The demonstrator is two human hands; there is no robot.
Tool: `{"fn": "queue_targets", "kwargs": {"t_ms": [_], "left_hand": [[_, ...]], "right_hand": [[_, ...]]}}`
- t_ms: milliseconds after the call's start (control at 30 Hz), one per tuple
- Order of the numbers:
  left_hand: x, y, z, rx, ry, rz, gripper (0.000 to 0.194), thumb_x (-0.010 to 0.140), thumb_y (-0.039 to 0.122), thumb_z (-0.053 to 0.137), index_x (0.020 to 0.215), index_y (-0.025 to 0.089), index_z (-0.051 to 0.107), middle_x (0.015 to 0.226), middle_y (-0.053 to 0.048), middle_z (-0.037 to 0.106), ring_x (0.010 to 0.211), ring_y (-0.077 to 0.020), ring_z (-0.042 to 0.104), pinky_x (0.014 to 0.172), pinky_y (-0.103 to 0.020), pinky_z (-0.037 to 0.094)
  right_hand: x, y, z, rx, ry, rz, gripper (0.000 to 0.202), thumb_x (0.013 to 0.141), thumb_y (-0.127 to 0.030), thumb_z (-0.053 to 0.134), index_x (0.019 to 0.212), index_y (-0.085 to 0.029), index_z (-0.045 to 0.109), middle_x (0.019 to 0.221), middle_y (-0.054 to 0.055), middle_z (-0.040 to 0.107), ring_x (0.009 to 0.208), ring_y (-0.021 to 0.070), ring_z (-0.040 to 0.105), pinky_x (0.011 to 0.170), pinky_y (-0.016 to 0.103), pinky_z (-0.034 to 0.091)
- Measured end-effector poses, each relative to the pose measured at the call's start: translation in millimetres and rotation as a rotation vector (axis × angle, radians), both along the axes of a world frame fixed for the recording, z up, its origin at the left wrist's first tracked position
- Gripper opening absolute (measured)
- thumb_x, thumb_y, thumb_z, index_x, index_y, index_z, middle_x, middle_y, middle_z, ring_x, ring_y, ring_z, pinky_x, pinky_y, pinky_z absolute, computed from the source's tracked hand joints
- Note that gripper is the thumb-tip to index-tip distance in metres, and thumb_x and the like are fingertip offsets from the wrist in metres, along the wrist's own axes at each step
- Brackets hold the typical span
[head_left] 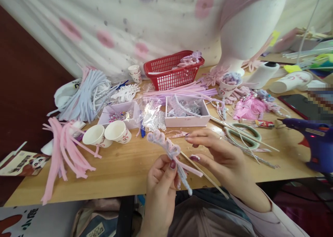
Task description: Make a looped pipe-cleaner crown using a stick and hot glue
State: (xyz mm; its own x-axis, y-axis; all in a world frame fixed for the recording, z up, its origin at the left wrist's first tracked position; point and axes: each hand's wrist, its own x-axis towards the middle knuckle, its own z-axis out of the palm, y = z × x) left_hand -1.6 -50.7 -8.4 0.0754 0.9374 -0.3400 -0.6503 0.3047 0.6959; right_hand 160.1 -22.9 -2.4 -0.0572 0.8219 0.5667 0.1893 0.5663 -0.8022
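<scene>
In my left hand, between thumb and fingertips, is a curled chenille stem piece in pale pink and grey-blue. Its upper part is bent into a row of small loops, and straight pink and grey-blue tails hang to the right below my thumb. My right hand is open beside it, thumb and fingers apart, with nothing seen between them. A thin wooden stick slants between my hands, its lower end reaching past the table's front edge. Behind my right hand lie green-handled scissors.
Two white boxes, a left one and a right one, hold beads. Paper cups and pink chenille stems stand or lie to the left. A red basket is behind. At right are a blue glue gun and a mannequin head.
</scene>
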Motion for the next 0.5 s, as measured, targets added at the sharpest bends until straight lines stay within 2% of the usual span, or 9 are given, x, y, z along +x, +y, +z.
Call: {"fn": "queue_targets", "kwargs": {"t_ms": [67,133,233,367,433,500], "left_hand": [[1,-1,-2.6,0.006,0.001,-0.038,0.026,0.070,0.035,0.091,0.079,0.015,0.076,0.067,-0.001,0.068,0.055,-0.0062,0.053,0.051,-0.015,0.041],[5,-2,-3.6,0.013,-0.001,-0.056,0.026,0.071,0.036,0.090,0.079,0.015,0.076,0.065,0.000,0.066,0.053,-0.0053,0.048,0.051,-0.015,0.039],[13,-5,-3.3,0.015,-0.010,-0.055,0.028,0.070,0.037,0.090,0.077,0.015,0.073,0.061,0.002,0.061,0.051,-0.0049,0.044,0.049,-0.015,0.037],[19,-6,-5.1,0.021,0.055,-0.004,0.030,0.071,0.038,0.089,0.076,0.015,0.070,0.061,0.002,0.060,0.052,-0.0060,0.043,0.049,-0.016,0.035],[17,-4,-8.2,0.034,0.139,0.048,0.032,0.071,0.041,0.088,0.077,0.015,0.071,0.062,0.001,0.062,0.053,-0.0070,0.044,0.048,-0.016,0.036],[11,0,-11.9,0.064,0.253,0.127,0.033,0.071,0.043,0.088,0.079,0.015,0.071,0.063,0.000,0.064,0.055,-0.0083,0.047,0.049,-0.017,0.038]], "right_hand": [[-5,1,0.2,0.007,0.021,0.031,0.018,0.091,-0.027,0.073,0.108,-0.028,0.076,0.109,0.007,0.073,0.105,0.0214,0.069,0.092,0.036,0.056],[-8,3,0.1,-0.019,0.037,0.021,0.007,0.091,-0.028,0.073,0.096,-0.025,0.077,0.103,0.006,0.072,0.099,0.0203,0.069,0.088,0.035,0.056],[-10,4,-0.9,-0.091,0.059,-0.004,0.014,0.091,-0.032,0.072,0.082,-0.022,0.074,0.094,0.005,0.068,0.088,0.0184,0.068,0.081,0.032,0.055],[-5,5,-5.2,-0.131,0.107,0.009,0.018,0.094,-0.033,0.068,0.081,-0.021,0.068,0.088,0.004,0.063,0.084,0.0180,0.064,0.076,0.029,0.052],[5,6,-7.5,-0.121,0.152,-0.038,0.018,0.096,-0.032,0.064,0.081,-0.022,0.064,0.087,0.003,0.060,0.081,0.0172,0.061,0.074,0.029,0.051],[20,8,-8.0,-0.062,0.116,-0.109,0.019,0.102,-0.030,0.052,0.085,-0.023,0.059,0.088,0.003,0.056,0.079,0.0170,0.058,0.071,0.030,0.050]]}}
